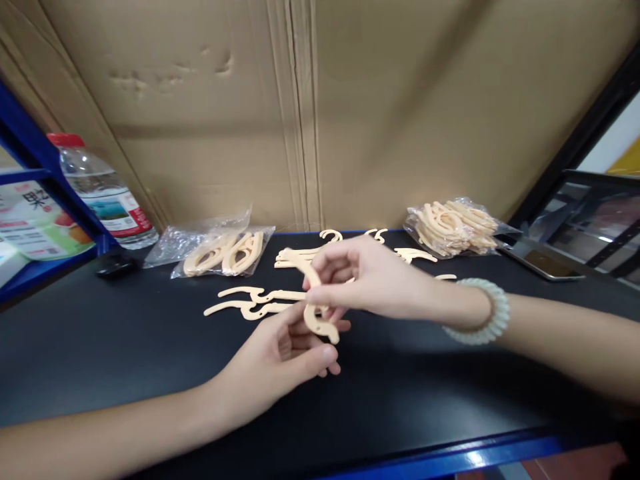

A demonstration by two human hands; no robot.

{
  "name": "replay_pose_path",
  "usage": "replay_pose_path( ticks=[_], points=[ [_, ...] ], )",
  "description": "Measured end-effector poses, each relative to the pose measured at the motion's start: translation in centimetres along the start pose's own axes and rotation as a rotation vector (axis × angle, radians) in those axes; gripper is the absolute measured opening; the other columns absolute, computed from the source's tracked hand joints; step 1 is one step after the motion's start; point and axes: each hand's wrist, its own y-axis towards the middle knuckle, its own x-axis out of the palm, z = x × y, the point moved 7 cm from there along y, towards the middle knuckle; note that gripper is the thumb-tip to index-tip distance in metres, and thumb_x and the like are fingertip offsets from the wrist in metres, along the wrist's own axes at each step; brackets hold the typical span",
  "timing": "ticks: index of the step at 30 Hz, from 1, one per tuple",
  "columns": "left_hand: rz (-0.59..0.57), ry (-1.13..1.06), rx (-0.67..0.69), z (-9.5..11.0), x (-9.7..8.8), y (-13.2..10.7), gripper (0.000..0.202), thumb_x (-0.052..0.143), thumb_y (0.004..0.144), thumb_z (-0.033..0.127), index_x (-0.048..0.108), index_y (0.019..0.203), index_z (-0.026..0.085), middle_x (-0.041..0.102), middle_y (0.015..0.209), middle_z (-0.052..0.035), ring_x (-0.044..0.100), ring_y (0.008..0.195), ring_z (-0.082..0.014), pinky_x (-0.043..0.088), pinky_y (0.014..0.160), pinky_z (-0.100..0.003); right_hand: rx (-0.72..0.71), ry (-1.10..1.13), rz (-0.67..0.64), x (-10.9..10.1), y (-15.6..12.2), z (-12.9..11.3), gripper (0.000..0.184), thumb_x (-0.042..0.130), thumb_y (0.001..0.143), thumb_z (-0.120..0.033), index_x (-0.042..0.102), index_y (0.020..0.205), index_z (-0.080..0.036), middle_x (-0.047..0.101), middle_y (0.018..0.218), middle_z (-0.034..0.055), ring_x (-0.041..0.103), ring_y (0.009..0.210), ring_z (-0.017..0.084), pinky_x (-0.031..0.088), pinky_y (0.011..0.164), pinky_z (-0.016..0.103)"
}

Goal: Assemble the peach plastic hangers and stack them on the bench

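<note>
My right hand (357,277) pinches a cream plastic folding clothes hanger (320,323) between thumb and fingers, above the middle of the table. The hanger is tilted, with a curved, hook-like lower end. Right below it, my left hand (295,353) has loosely curled fingers with its thumb apart. The hanger's lower end passes in front of those fingers; whether they touch it I cannot tell. Behind my hands, two more hangers (245,307) lie side by side, partly covered. Further back lie more cream hanger pieces (295,257), some hidden by my right hand.
Clear bags of cream hangers stand at the back left (245,253) and back right (450,227). A phone-like flat device (543,260) lies at right. At left are a water bottle (107,193), a small black object (116,265) and a blue rack (55,190). Cardboard (210,120) walls the back.
</note>
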Motion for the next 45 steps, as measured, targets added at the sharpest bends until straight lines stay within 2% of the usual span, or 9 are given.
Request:
replay_pose_path(
  ticks=[5,9,11,16,21,29,33,36,45],
  points=[
    [0.054,-0.110,-0.161,-0.6,-0.7,-0.2,0.024,0.066,0.086,0.035,0.066,0.094,0.012,0.074,0.088,-0.0078,0.066,0.062,-0.0126,0.056,0.062,-0.023,-0.193,-0.251,0.120,0.9,0.7,-0.2,0.014,0.075,0.077,-0.026,0.066,0.077,-0.015,0.065,0.068,-0.0017,0.062,0.062,0.010,0.048,0.056,0.019],
    [0.106,-0.206,-0.174,-0.4,-1.4,-0.4,0.022,0.068,0.086,0.034,0.060,0.093,0.014,0.074,0.091,-0.0074,0.065,0.061,-0.0099,0.054,0.060,-0.017,-0.213,-0.421,0.246,-3.5,1.7,-0.2,0.014,0.060,0.088,-0.026,0.069,0.092,-0.015,0.069,0.073,0.0011,0.065,0.067,0.013,0.048,0.058,0.022],
    [0.118,-0.212,-0.173,-0.5,-1.6,-0.5,0.021,0.068,0.087,0.032,0.057,0.090,0.015,0.075,0.091,-0.0076,0.066,0.062,-0.0092,0.054,0.060,-0.016,-0.230,-0.681,0.296,-6.2,2.1,0.4,0.012,0.060,0.086,-0.017,0.070,0.092,-0.015,0.071,0.080,0.0026,0.065,0.073,0.015,0.049,0.065,0.024],
    [0.117,-0.214,-0.163,-0.9,-1.7,-0.3,0.022,0.065,0.090,0.033,0.052,0.090,0.015,0.074,0.092,-0.0087,0.066,0.062,-0.0091,0.054,0.060,-0.017,-0.064,-1.061,0.196,-9.6,2.9,5.4,0.012,0.061,0.080,-0.006,0.071,0.081,-0.013,0.072,0.081,0.0062,0.064,0.072,0.017,0.046,0.067,0.027],
    [0.157,-0.187,-0.148,-1.2,-2.0,-0.3,0.025,0.066,0.089,0.034,0.048,0.089,0.016,0.074,0.093,-0.0097,0.066,0.064,-0.0097,0.053,0.061,-0.017,-0.040,-1.079,0.233,-9.5,2.6,7.0,0.011,0.063,0.080,-0.011,0.066,0.070,-0.013,0.068,0.072,0.0065,0.060,0.066,0.017,0.042,0.063,0.028],
    [0.228,-0.130,-0.090,-0.3,-3.1,-0.8,0.021,0.065,0.089,0.032,0.052,0.085,0.015,0.072,0.095,-0.0086,0.065,0.065,-0.0097,0.051,0.061,-0.018,-0.021,-0.882,0.291,-11.0,1.3,4.9,0.003,0.063,0.079,-0.019,0.062,0.077,-0.016,0.067,0.073,0.0021,0.063,0.066,0.015,0.049,0.063,0.026],
    [0.261,-0.093,-0.033,0.6,-3.8,-1.3,0.019,0.068,0.085,0.025,0.056,0.077,0.014,0.068,0.087,-0.0035,0.063,0.064,-0.0091,0.050,0.060,-0.018,-0.090,-0.669,0.255,-10.0,-0.7,2.9,0.014,0.063,0.080,-0.029,0.059,0.090,-0.018,0.067,0.085,0.0038,0.063,0.076,0.017,0.053,0.071,0.031],
    [0.241,-0.064,0.005,1.0,-4.0,-1.5,0.018,0.066,0.087,0.024,0.055,0.077,0.015,0.065,0.086,-0.0024,0.063,0.063,-0.0100,0.050,0.059,-0.019,-0.101,-0.718,0.214,-8.7,-2.8,1.6,0.025,0.062,0.082,-0.030,0.059,0.105,-0.020,0.066,0.089,0.0043,0.062,0.077,0.019,0.052,0.071,0.032],
    [0.366,-0.051,0.007,-0.4,-5.8,-2.2,0.019,0.058,0.093,0.033,0.047,0.086,0.020,0.055,0.086,0.0025,0.063,0.069,-0.0113,0.048,0.053,-0.018,-0.096,-0.905,0.159,-6.3,-8.0,0.5,0.024,0.044,0.098,-0.034,0.059,0.087,-0.020,0.059,0.075,0.0021,0.054,0.065,0.016,0.042,0.057,0.026]
  ],
)
